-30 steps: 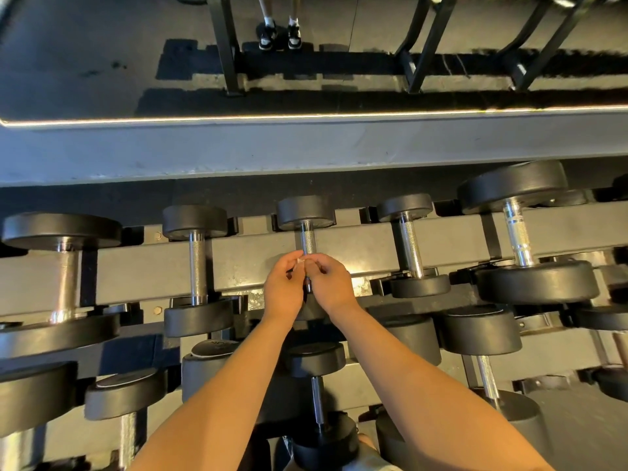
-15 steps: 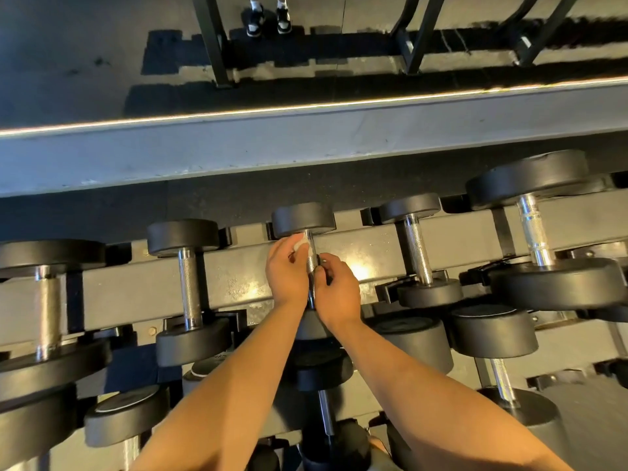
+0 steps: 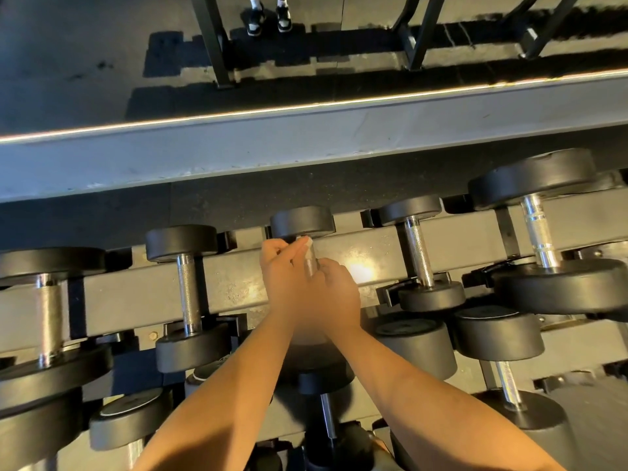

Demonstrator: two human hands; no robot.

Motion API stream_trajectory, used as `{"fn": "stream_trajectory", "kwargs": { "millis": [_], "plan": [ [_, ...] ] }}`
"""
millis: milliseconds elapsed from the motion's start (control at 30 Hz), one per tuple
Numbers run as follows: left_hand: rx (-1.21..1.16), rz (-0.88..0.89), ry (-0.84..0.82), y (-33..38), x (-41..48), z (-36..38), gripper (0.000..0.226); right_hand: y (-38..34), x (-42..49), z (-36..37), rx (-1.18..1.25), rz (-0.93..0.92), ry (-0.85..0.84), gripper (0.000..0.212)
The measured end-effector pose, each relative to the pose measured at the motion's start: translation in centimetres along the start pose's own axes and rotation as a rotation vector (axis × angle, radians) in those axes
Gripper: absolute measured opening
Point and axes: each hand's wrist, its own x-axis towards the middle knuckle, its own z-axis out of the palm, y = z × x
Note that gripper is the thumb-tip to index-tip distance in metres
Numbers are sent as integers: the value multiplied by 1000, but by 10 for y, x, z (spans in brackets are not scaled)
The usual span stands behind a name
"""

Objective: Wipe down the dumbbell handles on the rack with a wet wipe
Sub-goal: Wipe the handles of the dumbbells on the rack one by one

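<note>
View from above onto the rack (image 3: 238, 283), top row. Middle dumbbell (image 3: 300, 220) laid across the top rail between two neighbours, far head showing just beyond the fingers, near head hidden under the wrists. Left hand (image 3: 282, 266) closed, fingers curled round the far end of the handle (image 3: 312, 266), with the wet wipe (image 3: 308, 242) pinched against the metal just below the far head; only a small white patch of it visible. Right hand (image 3: 334, 290) closed too, wrapped round the near part of the same handle and touching the left hand. Both forearms reaching in from the bottom edge, uncrossed.

To the left, a slim dumbbell (image 3: 186, 290); at the far left, a thick-handled dumbbell (image 3: 49, 311). To the right, a short dumbbell (image 3: 416, 249), then a large dumbbell (image 3: 540, 229). More weights on the lower row, partly hidden by the arms. Behind the rack, a grey ledge (image 3: 306, 144); beyond it, dark floor, black frame legs (image 3: 212, 39) and a pair of shoes (image 3: 268, 17) at the top edge.
</note>
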Motion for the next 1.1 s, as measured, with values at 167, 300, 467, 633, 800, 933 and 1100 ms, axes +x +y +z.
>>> {"fn": "stream_trajectory", "kwargs": {
  "millis": [167,300,467,633,800,933,1100],
  "plan": [
    [55,36,-130,-3,-7,1,24,-1,-1,0,-2,13,7,27],
    [148,83,-222,-1,-5,-6,24,-3,-2,0,18,30,16,25],
    [93,64,-191,2,4,-12,22,-5,-3,-2,31,25,10,26],
    [71,35,-167,5,-1,-7,23,-4,-2,-3,27,24,12,27],
    [186,95,-222,-8,-14,-16,25,-7,-4,-2,18,26,17,27],
    [150,54,-146,-8,-11,-16,24,-7,-4,-3,7,23,12,26],
    [-22,-152,-26,2,0,-2,24,-6,-2,-3,5,25,13,27]
  ]
}}
